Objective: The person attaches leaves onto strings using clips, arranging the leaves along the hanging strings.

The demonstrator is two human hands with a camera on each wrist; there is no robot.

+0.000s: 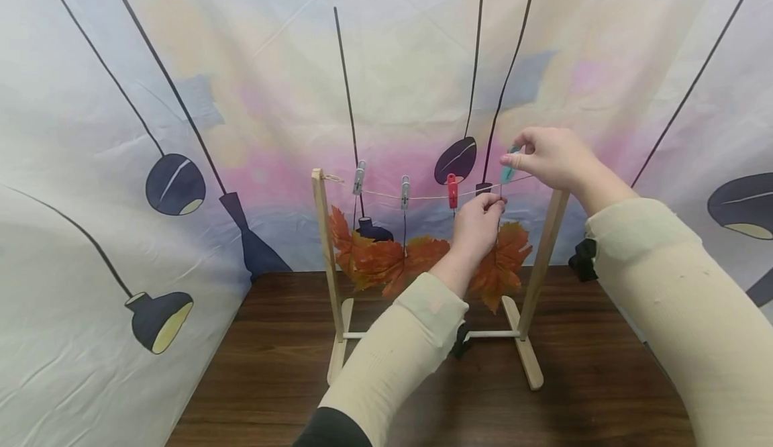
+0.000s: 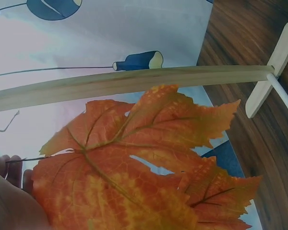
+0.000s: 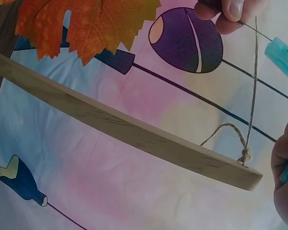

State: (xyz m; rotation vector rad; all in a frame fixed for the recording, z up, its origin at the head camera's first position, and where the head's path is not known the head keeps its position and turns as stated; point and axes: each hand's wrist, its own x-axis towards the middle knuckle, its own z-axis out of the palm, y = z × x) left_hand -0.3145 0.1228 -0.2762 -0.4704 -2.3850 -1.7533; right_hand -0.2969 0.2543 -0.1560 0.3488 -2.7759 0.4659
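Observation:
My left hand point(image 1: 476, 227) pinches the thin dark stem of an orange maple leaf point(image 1: 506, 264), which hangs below the fingers. The leaf fills much of the left wrist view, with its veins point(image 2: 103, 167) showing. Just above, my right hand point(image 1: 554, 158) holds a teal clothespin point(image 1: 509, 169) between thumb and fingers. In the right wrist view, the stem crosses the twine point(image 3: 254, 91) and its tip reaches the nose of the clothespin point(image 3: 281, 56). Further left on the twine sit a red clothespin point(image 1: 452, 190) and two grey clothespins point(image 1: 405, 192), with more orange leaves point(image 1: 386, 262) hanging beneath.
A wooden frame with a left post point(image 1: 327, 252) and a right post point(image 1: 545, 259) carries the twine, knotted near the post top. Its feet point(image 1: 524, 346) stand on a dark wooden table point(image 1: 272, 353). Behind hangs a cloth backdrop point(image 1: 386, 84) printed with lamps.

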